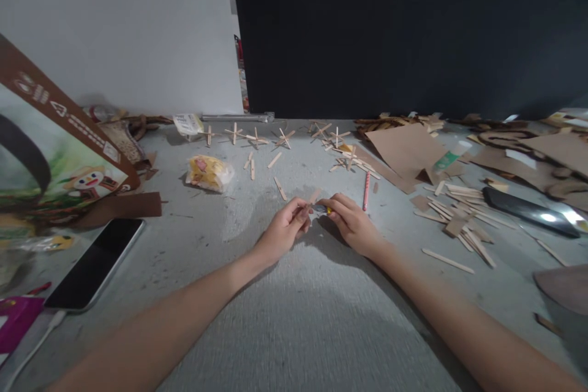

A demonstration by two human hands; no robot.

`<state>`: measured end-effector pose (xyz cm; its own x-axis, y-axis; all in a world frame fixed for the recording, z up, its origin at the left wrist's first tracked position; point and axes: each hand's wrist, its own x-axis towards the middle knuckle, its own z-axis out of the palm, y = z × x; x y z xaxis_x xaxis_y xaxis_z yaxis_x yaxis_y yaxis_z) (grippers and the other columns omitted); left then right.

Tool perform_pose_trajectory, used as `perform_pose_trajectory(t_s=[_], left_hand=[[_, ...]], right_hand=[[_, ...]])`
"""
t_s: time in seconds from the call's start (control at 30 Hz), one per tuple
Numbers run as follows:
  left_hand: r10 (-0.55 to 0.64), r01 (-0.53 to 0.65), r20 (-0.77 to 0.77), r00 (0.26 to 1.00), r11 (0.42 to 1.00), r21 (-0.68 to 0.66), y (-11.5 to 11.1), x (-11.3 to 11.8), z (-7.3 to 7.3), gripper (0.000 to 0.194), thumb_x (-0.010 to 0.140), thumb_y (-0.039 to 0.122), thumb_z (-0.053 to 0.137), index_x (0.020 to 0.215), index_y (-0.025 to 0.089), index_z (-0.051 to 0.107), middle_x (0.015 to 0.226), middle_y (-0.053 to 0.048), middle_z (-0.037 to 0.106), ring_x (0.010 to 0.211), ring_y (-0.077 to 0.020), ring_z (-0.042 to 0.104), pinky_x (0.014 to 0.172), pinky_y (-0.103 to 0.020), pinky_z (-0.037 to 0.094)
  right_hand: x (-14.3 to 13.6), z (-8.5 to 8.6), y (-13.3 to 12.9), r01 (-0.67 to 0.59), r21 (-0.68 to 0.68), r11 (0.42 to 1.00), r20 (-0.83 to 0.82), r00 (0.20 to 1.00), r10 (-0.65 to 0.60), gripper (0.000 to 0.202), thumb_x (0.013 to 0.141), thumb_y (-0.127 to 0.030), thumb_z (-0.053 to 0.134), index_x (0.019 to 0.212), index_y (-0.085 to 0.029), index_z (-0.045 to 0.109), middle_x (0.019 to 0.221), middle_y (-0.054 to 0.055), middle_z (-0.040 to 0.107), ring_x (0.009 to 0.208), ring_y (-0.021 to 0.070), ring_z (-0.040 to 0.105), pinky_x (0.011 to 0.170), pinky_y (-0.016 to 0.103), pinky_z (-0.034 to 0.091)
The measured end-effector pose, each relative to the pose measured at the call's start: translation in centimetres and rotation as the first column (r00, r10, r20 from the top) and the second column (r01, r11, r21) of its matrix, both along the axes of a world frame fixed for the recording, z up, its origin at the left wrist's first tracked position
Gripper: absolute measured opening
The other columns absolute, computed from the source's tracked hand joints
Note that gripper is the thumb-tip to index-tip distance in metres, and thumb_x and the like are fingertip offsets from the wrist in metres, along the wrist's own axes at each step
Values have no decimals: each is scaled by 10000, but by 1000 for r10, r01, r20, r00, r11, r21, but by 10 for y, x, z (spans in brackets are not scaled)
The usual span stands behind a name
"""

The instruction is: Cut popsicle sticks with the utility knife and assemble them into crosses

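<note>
1. Through my head-camera feed, the relation that matters sits between the two hands: a small wooden craft stick (315,195) rises just beyond the fingertips, its long axis running away from the body and leaning slightly right.
2. I judge the left hand (293,220) the nearer one; its thumb and fingers look pinched narrow around the stick's near end, though blur hides the exact contact.
3. I see the right hand (349,223) closed around a small yellow-and-grey tool (329,211), which points left toward the stick. I can't tell what kind of tool it is, or whether it touches the wood.
4. Beyond the hands, I count six crossed-stick pieces (285,138) in a rough row, and what looks like a seventh (351,159) among sticks farther right.
5. Four loose sticks (280,188) lie between that row and the left hand.
6. Just past the right hand I have one red patterned rod (366,191), lying lengthwise away from the body.
7. Farther right: one green-and-white glue stick (452,157), one lone stick (448,261), and a stick pile (478,245) too overlapped for me to count.
8. On the left: one yellow snack packet (209,173) and one smartphone (96,264) with a white cable (39,343) plugged in.
</note>
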<state>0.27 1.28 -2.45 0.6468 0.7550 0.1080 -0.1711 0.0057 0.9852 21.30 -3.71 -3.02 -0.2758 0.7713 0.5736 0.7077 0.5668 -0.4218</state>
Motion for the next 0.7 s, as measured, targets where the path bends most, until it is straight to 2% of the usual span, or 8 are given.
perform_pose_trajectory(t_s=[0.17,0.53,0.7], left_hand=[[-5,8,-54,999,998,68,0,-1,1,528,953,715,569,906,190,584,663,37,509,568,-108,417,557,-261,303],[-16,16,-16,1000,1000,-1,1,0,2,544,914,748,605,832,219,513,655,56,422,582,-112,378,546,-257,272],[-9,14,-72,997,998,65,1,0,2,575,899,778,579,795,218,502,677,50,423,618,-122,397,600,-275,297]], right_hand=[[1,1,0,-1,-6,1000,24,1000,1,367,1135,-346,335,1264,-234,659,946,89,627,873,245,609,804,384,513],[0,-3,2,45,16,999,45,998,-45,355,1131,-316,328,1210,-220,661,946,95,630,878,254,607,798,384,509],[-1,-4,1,57,7,998,93,994,-58,363,1130,-314,317,1207,-222,659,953,102,635,885,259,604,798,384,501]])
